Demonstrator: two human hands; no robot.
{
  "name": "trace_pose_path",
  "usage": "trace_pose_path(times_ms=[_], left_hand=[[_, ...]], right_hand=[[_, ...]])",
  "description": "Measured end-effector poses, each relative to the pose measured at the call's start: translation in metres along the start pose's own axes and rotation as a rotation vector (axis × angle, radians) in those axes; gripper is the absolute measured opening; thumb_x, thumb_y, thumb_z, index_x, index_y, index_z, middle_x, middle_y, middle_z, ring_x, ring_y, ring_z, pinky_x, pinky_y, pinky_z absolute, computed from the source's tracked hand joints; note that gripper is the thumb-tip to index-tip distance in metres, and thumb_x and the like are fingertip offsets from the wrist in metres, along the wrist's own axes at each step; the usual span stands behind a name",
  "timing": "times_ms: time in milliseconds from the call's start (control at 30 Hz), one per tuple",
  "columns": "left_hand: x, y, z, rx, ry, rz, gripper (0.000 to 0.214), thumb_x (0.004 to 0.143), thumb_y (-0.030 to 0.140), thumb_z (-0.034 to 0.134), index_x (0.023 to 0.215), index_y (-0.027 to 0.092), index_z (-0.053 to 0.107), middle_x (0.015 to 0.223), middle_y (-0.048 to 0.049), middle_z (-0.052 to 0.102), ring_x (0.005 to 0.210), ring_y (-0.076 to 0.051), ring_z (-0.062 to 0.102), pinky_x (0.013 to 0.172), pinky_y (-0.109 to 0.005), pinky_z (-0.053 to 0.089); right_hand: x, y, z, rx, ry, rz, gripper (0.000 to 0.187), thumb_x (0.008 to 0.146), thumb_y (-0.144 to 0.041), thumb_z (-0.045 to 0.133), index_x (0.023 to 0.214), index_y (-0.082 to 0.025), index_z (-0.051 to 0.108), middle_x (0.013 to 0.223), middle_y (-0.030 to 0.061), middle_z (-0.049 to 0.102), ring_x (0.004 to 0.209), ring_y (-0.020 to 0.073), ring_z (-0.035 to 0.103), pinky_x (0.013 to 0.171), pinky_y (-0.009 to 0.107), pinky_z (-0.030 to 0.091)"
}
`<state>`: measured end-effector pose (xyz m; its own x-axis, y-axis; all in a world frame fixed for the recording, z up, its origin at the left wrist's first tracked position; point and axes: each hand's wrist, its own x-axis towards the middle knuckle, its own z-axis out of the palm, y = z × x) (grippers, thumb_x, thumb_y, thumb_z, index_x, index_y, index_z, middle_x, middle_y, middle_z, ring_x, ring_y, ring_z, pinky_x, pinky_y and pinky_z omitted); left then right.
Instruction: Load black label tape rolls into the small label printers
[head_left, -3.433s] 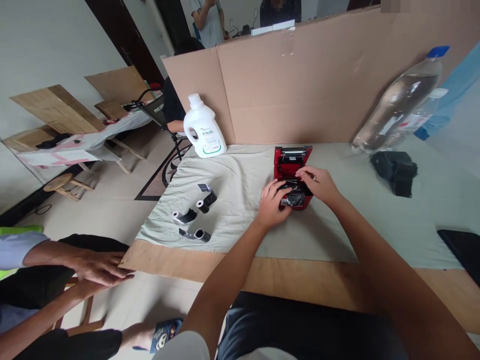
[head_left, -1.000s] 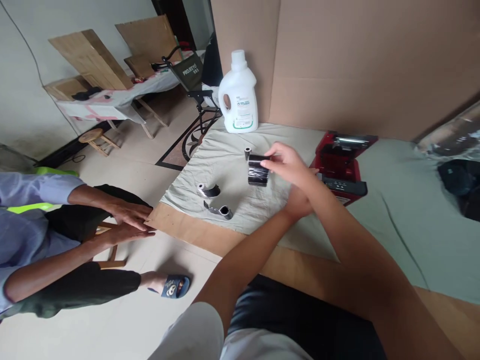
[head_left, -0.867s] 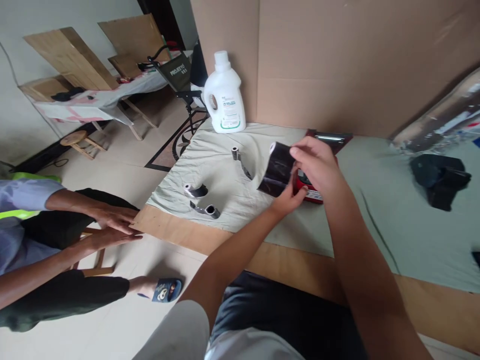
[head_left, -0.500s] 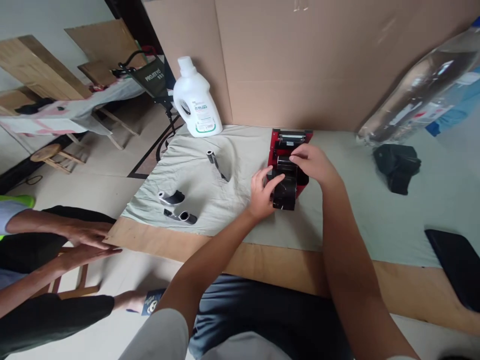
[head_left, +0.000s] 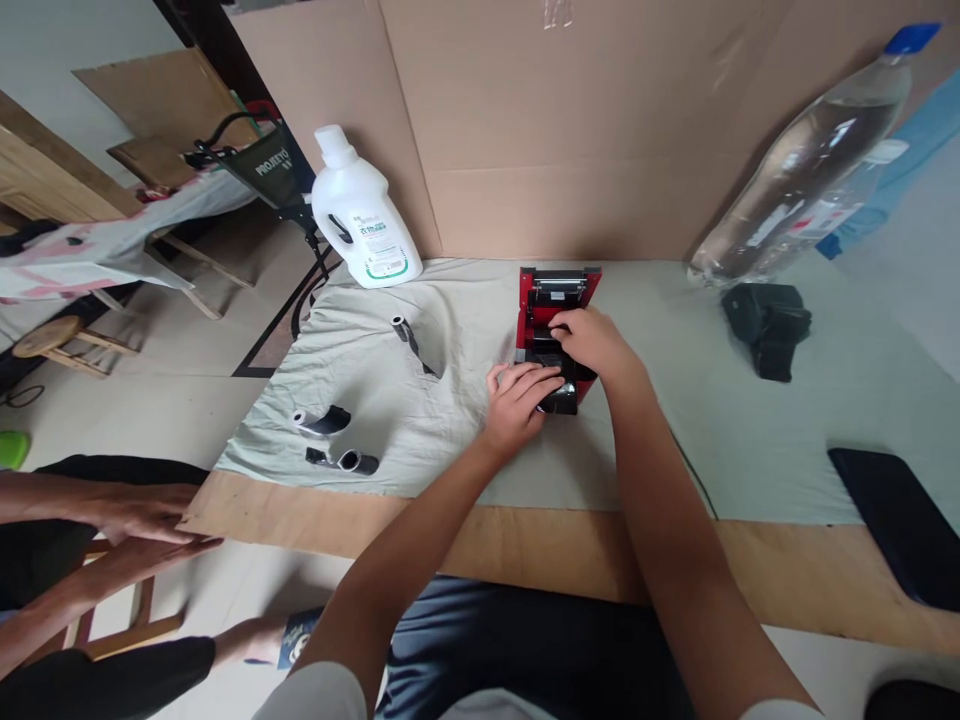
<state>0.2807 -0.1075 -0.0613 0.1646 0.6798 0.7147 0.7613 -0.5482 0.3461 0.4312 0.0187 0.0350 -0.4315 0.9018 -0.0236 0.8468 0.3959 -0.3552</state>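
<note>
A small red metal device (head_left: 587, 292) stands on the cloth in front of me, with a bar across its far end and a dark roller inside. Over its near part bends a shiny black strip (head_left: 559, 398). My left hand (head_left: 517, 400) lies on this strip from the left, fingers stretched out across it; its thumb is mostly hidden. At the middle of the device is my right hand (head_left: 589, 340), its fingers curled and pressed together against the dark roller area. What they pinch, if anything, is covered.
Several small tubes with black film, such as this tube (head_left: 358, 462), lie left. A white detergent bottle (head_left: 367, 220) and a large clear bottle (head_left: 802, 170) lean against cardboard. A black object (head_left: 769, 325) and a black phone-like slab (head_left: 896, 520) lie right. Another person's hands (head_left: 142, 525) rest at the left.
My left hand's fingers have come down flatter over the black strip. My right hand's fingers have dipped deeper into the device and curled. The whole view has shifted slightly.
</note>
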Motion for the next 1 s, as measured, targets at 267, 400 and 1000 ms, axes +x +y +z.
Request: trace_pose_path(times_ms=[267,400,1000], left_hand=[[0.003,0.009,0.002,0.071,-0.032,-0.021,0.048,0.090,0.010,0.048,0.125,0.028,0.075,0.132,-0.0042,0.077,0.126,-0.024,0.064,0.118,-0.047,0.029],[0.015,0.012,-0.037,0.132,-0.058,-0.011,0.046,0.093,0.009,0.047,0.124,0.029,0.075,0.136,-0.0028,0.075,0.124,-0.023,0.065,0.115,-0.045,0.036],[0.077,-0.205,-0.175,0.564,-0.780,-0.586,0.043,0.094,0.035,0.060,0.133,0.024,0.073,0.118,-0.0091,0.079,0.110,-0.028,0.072,0.094,-0.033,0.054]], right_hand=[[-0.004,0.000,0.001,0.207,0.123,-0.023,0.026,0.100,-0.031,0.058,0.100,-0.020,0.082,0.098,0.0086,0.080,0.099,0.0268,0.068,0.089,0.036,0.049],[-0.014,0.019,-0.017,0.440,0.080,-0.046,0.031,0.096,-0.043,0.063,0.088,-0.021,0.081,0.086,0.0036,0.077,0.085,0.0225,0.066,0.080,0.033,0.049],[-0.016,0.065,-0.032,0.726,0.475,0.163,0.024,0.086,-0.041,0.066,0.074,-0.023,0.076,0.083,0.0070,0.077,0.067,0.0185,0.056,0.068,0.036,0.047]])
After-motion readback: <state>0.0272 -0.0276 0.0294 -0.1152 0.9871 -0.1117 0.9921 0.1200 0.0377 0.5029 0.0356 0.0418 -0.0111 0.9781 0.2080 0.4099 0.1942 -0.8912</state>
